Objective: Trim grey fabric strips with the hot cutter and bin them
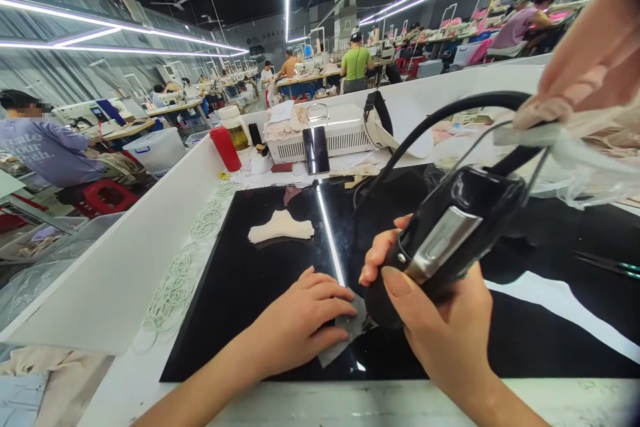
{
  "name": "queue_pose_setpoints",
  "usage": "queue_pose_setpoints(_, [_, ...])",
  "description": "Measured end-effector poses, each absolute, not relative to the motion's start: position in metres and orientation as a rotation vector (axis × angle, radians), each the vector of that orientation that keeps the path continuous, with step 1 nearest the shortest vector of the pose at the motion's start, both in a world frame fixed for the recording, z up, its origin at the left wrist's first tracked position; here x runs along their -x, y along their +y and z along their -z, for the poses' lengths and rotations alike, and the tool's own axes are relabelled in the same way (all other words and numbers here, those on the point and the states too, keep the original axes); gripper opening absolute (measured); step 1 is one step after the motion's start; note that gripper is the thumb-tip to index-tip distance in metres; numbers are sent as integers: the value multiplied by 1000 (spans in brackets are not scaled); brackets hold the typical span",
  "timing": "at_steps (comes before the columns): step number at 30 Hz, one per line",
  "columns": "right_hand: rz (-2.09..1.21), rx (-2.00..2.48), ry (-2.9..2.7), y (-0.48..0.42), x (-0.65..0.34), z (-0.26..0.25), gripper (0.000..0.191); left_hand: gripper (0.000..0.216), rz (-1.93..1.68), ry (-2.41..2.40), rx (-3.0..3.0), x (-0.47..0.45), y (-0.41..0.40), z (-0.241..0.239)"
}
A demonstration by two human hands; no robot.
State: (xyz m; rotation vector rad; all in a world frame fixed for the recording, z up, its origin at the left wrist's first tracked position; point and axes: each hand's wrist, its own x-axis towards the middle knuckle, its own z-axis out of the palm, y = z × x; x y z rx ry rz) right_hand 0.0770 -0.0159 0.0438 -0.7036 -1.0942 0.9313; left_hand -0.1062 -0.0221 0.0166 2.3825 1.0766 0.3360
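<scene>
My left hand [306,315] lies flat, fingers spread, pressing a small grey fabric piece [345,333] onto the glossy black work surface [250,293]. My right hand [440,320] is wrapped round a black hand-held tool with a silver plate [450,240], its lower end resting on the grey piece. A thick black cable [435,121] arcs up from the tool toward the right. A cream cut fabric piece [281,227] lies farther back on the black surface.
White partition walls [150,233] border the bench. At the back stand a white machine box [340,133], a dark phone [316,149] and a red bottle [225,148]. White rings [185,267] lie along the left edge. Clear plastic [590,167] hangs right. Other workers sit at distant tables.
</scene>
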Motion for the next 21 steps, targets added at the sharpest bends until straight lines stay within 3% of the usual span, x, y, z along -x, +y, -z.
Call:
queue_pose_setpoints(6, [-901,718,-1119,-16,-81,-42,25,35,-342,1091,-2342,105,-24,-17])
queue_pose_setpoints(16, [-820,812,-1137,-5,-83,-47,30,31,-340,1052,-2374,109,-22,-20])
queue_pose_setpoints(21, [-900,736,-1077,-1,-89,-42,27,41,-249,985,-2353,111,-20,-21])
